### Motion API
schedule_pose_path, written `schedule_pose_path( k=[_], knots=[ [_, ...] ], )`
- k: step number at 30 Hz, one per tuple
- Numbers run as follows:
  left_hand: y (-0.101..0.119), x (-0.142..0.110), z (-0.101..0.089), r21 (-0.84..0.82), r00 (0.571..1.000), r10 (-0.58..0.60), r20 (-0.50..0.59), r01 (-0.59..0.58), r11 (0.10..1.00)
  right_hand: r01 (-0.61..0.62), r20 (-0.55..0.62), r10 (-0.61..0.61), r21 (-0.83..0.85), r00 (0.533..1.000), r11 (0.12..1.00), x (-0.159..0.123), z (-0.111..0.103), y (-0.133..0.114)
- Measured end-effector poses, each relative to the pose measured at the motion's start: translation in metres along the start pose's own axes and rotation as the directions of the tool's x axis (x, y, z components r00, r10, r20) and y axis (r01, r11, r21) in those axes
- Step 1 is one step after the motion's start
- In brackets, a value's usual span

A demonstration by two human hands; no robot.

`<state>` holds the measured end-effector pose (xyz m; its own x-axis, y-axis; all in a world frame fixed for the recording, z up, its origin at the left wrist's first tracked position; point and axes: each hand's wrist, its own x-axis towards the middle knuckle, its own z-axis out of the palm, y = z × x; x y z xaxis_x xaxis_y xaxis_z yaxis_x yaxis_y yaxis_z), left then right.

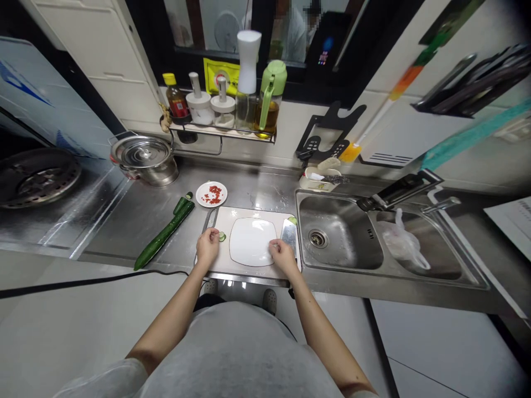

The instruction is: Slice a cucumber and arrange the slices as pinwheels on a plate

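A white rounded-square plate (252,241) rests on a pale cutting board (224,267) at the counter's front. My left hand (207,247) is over the board's left part, fingertips pinched at a few thin cucumber slices (222,236). At the plate's right edge, my right hand (284,256) has its thumb and fingers pressed together; anything between them is too small to make out. A broad-bladed knife (289,235) lies right of the plate, with a cucumber piece (292,220) beyond its blade.
Left of the board lie a long cucumber (164,237) and shorter pieces. Behind stands a small dish (211,194) of chopped red bits. A lidded steel pot (145,160) is back left, a double sink (340,232) right. Bottles (271,99) line a wall rack.
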<state>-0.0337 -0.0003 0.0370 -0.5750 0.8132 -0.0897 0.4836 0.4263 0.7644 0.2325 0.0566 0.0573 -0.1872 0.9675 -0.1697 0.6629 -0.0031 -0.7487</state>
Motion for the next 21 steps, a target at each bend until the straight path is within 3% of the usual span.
schedule_pose_path(
  k=[4,9,14,21],
  knots=[
    [0.008,-0.001,-0.003,-0.273,0.997,-0.043,0.067,0.060,0.960,0.004,0.019,-0.004,0.026,1.000,1.000,0.003,-0.001,-0.012],
    [0.035,-0.007,-0.013,-0.499,0.956,0.139,0.259,0.009,0.867,0.109,0.124,-0.124,0.120,0.985,0.987,0.010,0.002,-0.050],
    [0.070,-0.016,-0.024,-0.485,0.887,0.279,0.368,-0.073,0.872,0.274,0.175,-0.309,0.200,0.935,0.941,0.012,0.003,-0.087],
    [0.088,-0.023,-0.031,-0.433,0.852,0.337,0.401,-0.148,0.889,0.236,0.226,-0.320,0.331,0.920,0.914,0.009,0.003,-0.090]
  ],
)
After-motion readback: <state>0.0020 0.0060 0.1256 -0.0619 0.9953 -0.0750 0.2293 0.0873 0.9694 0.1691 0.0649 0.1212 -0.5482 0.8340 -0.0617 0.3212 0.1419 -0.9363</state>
